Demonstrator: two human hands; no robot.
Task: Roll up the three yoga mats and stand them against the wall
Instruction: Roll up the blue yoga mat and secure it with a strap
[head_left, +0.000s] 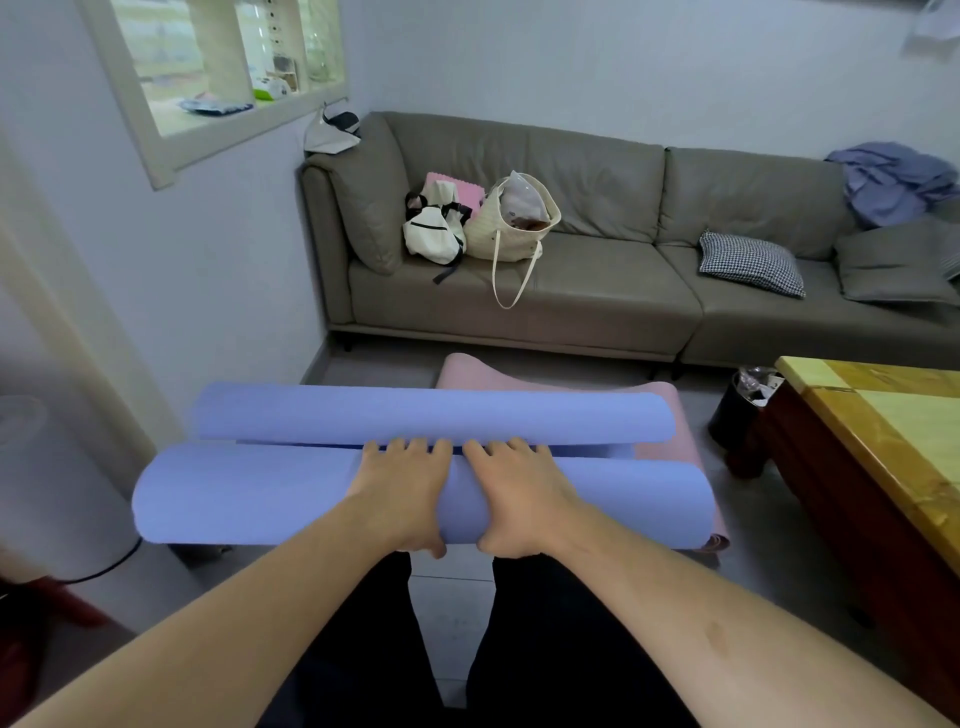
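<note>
A thick blue mat roll (249, 501) lies crosswise in front of my knees. My left hand (402, 493) and my right hand (519, 493) wrap over its middle side by side, fingers curled over the top and thumbs under the near side. Just beyond lies a second blue roll (436, 418), the curled far end of a blue mat; whether it belongs to the same mat I cannot tell. A pink mat (670, 415) lies flat underneath, showing at the right and beyond, its far end humped up near the sofa.
A grey sofa (597, 291) with bags and cushions stands along the far wall. A wooden table (883, 441) is close on the right, with a black bin (737, 410) beside it. The left wall (218, 270) and a white cylindrical unit (47, 483) are at left.
</note>
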